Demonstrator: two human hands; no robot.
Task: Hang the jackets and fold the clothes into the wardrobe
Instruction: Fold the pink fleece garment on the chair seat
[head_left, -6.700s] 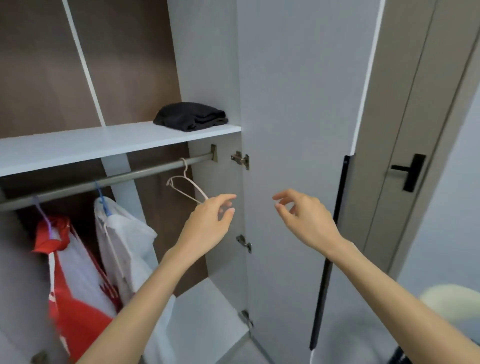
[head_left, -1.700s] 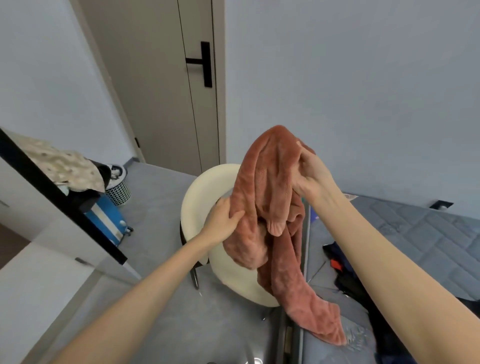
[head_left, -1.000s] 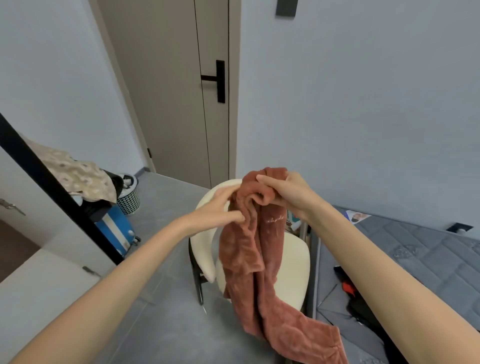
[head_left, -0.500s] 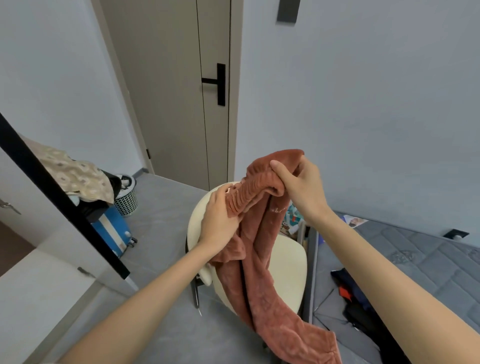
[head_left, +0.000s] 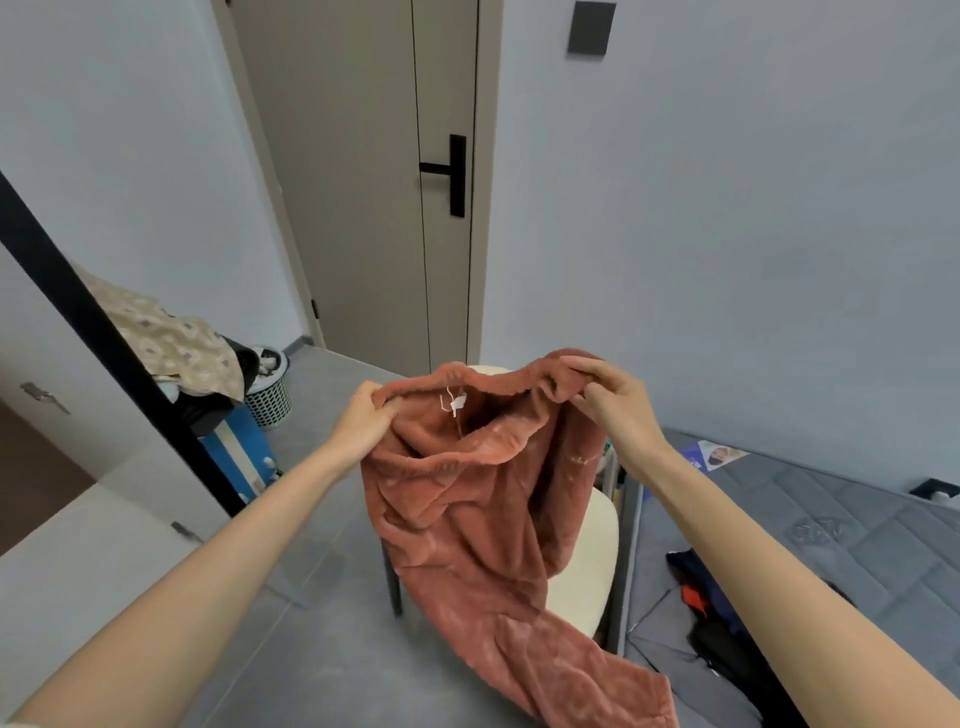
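We hold the fleece trousers up by the waistband, left hand and right hand each pinching it, ready, we judge, to straighten and fold.

Grey floor carries the cream chair on dark legs. Left of the chair, on the floor: blue case, white mesh basket beyond it. Right of the chair: grey quilted mattress, bearing dark clothes and a printed leaflet.
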